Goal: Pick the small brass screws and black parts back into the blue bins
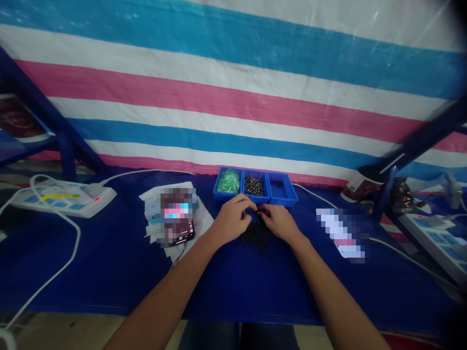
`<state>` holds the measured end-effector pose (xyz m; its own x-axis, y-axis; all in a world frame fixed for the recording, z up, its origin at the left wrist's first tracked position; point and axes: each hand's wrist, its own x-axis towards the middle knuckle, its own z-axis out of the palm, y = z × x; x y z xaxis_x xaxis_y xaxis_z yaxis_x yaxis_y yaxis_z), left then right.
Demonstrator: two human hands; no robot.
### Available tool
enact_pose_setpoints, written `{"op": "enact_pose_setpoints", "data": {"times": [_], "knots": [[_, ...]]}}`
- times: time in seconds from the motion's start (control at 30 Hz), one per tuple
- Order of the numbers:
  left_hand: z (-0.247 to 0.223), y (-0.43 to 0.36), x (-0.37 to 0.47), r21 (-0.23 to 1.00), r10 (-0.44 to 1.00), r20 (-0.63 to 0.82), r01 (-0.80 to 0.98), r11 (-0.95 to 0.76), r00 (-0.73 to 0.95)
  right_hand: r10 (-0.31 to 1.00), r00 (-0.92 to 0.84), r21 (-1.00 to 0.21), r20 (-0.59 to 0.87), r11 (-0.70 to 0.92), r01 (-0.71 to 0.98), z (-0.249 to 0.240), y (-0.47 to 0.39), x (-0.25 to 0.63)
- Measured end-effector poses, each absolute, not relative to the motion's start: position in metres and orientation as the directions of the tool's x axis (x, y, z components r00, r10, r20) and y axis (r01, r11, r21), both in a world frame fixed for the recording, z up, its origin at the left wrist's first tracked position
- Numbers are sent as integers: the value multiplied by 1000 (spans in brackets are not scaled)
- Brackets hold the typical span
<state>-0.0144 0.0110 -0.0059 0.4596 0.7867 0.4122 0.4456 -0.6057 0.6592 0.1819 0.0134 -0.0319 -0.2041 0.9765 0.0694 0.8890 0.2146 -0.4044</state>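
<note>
My left hand (233, 219) and my right hand (279, 221) meet over the table, fingertips almost touching. Both are closed in a pinch, and whatever small dark thing lies between the fingers is too small to make out. Just below the fingers is a loose heap of small black pieces (257, 235). Behind the hands stands a blue tray (296, 199) with three compartments. Green pieces (229, 181) fill the left one, small shiny metallic parts (253, 185) lie in the middle one, and a few dark pieces (277, 184) are in the right one.
On the left, a phone (184, 233) rests on white crumpled packaging (200, 218), beside a white power strip (87, 206) with cables. To the right lie another lit phone (335, 233), a dark cup (359, 185) and a second power strip (434, 233). A striped sheet (233, 107) hangs behind.
</note>
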Motion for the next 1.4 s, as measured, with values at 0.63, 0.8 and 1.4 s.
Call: {"op": "enact_pose_setpoints", "data": {"times": [0.63, 0.8, 1.4], "knots": [[-4, 11, -14, 667, 789, 421, 436, -603, 447, 996, -48, -309, 76, 69, 948, -28, 7, 185], [-5, 11, -14, 658, 775, 446, 423, -623, 448, 998, 10, -327, 65, 12, 945, -33, 7, 189], [-6, 10, -13, 602, 738, 460, 438, -668, 493, 949, -224, -472, 221, 305, 828, -23, -4, 189]]}}
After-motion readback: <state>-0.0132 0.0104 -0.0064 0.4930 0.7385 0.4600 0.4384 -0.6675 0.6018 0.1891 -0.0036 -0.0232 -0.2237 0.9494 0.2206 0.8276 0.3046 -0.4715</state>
